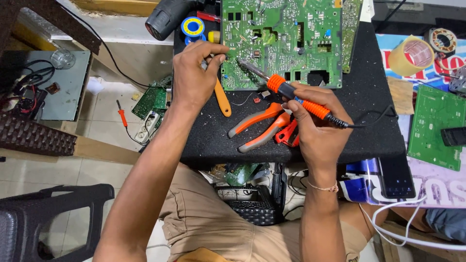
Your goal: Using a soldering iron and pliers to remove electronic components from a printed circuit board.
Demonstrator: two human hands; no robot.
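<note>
Right hand [318,127] grips one soldering iron [286,92]; left hand [196,73] pinches one circuit board's [281,41] edge.

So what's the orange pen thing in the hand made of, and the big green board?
The soldering iron in the right hand seems to have a ribbed orange plastic or rubber grip and a dull grey metal tip. The green board looks like hard, glossy-coated board, probably fibreglass, dotted with tiny parts and shiny silver spots. The left hand rests at its edge.
</note>
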